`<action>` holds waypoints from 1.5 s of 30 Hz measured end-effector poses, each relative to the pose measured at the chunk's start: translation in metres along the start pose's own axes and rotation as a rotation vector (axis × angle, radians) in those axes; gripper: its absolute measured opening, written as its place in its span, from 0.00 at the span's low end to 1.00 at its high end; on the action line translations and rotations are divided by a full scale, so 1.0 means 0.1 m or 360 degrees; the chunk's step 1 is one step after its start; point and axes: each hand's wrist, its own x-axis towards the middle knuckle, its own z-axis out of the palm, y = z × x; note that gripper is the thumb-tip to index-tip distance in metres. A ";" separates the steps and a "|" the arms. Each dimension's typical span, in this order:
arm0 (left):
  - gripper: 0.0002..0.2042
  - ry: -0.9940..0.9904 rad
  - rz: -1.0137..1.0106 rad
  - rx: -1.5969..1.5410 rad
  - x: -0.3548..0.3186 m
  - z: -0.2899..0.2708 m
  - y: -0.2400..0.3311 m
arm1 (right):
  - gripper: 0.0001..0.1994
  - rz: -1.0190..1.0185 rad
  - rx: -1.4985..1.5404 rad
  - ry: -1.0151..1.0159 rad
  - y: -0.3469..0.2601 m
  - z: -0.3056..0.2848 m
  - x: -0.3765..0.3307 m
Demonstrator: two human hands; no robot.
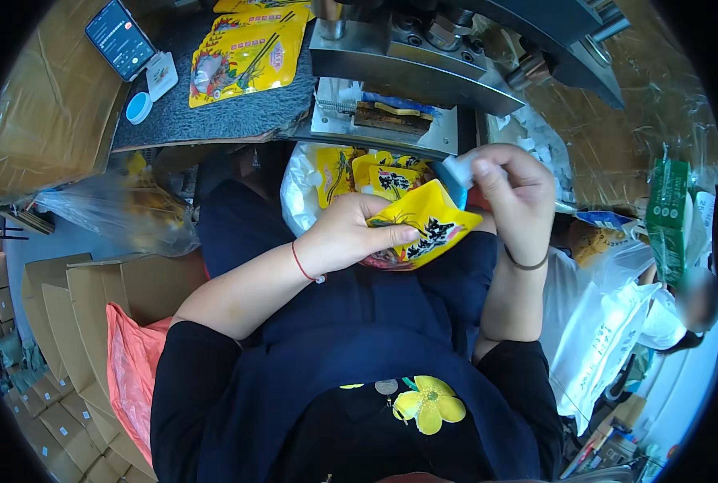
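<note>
Person seated at a workstation, head view, largest features first. The metal press (423, 68) spans the top, its plate reaching over the space just beyond the hands; it probably limits how far either hand can rise or move forward. Left of it lies the dark worktop (242, 122). Open cartons (146, 286) stand at lower left, and a white sack (592, 326) lies beside the right forearm. Between the knees sits a lined tub (297, 211) holding loose pouches (335, 175), which crowd the space behind the work. The left hand (343, 233) pinches a yellow pouch (435, 233), thumb across the printed face, fingers mostly hidden behind; the pouch is tilted above the lap, partly in front of the tub, its free edge toward upper right. The right hand (516, 181), raised, pinches between thumb and forefinger a small white piece (459, 171) just beside that edge; its exact kind cannot be told. Good practice, in judgement: keep the thumb low and light so the edge can gape, hold the pouch steady, and bring the piece in squarely without creasing the film. How far the edge gapes is unclear. A phone (120, 39) and, smallest, a round blue-topped container (138, 108) lie well apart from the work.
</note>
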 end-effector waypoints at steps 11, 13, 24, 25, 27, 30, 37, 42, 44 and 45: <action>0.19 -0.0050 0.0055 -0.0296 0.04 0.13 0.05 | 0.08 -0.0211 -0.0524 -0.0358 0.04 -0.02 0.02; 0.20 -0.0035 -0.0306 -0.0338 0.04 0.11 0.05 | 0.08 -0.0120 -0.0357 0.0020 0.08 -0.06 -0.03; 0.19 -0.0129 -0.0181 -0.0296 0.04 0.15 0.04 | 0.08 -0.0205 -0.0733 -0.0245 -0.01 -0.04 0.02; 0.19 -0.0120 -0.0181 -0.0304 0.03 0.14 0.02 | 0.09 -0.0230 -0.0698 -0.0383 -0.01 -0.06 0.02; 0.18 -0.0269 -0.0261 -0.0305 0.01 0.08 -0.04 | 0.17 0.0058 -0.0869 -0.0102 -0.01 -0.15 0.01; 0.20 -0.0187 -0.0242 -0.0383 0.04 -0.09 -0.11 | 0.22 0.0149 -0.1944 0.0245 0.44 -0.63 0.06; 0.19 -0.0061 -0.0191 -0.0827 0.41 -0.50 0.30 | 0.21 0.0265 -0.1951 0.0127 0.85 -0.78 0.27; 0.17 0.0535 0.0240 0.0044 0.39 -0.60 0.31 | 0.16 -0.0055 -0.1753 0.0182 1.05 -0.69 0.30; 0.16 0.1206 0.0673 0.0632 0.39 -1.06 0.42 | 0.13 -0.0067 -0.1543 0.0287 1.04 -0.67 0.25; 0.20 0.1634 0.1150 0.1408 0.41 -1.44 0.49 | 0.13 -0.0069 -0.1531 0.0278 1.02 -0.67 0.26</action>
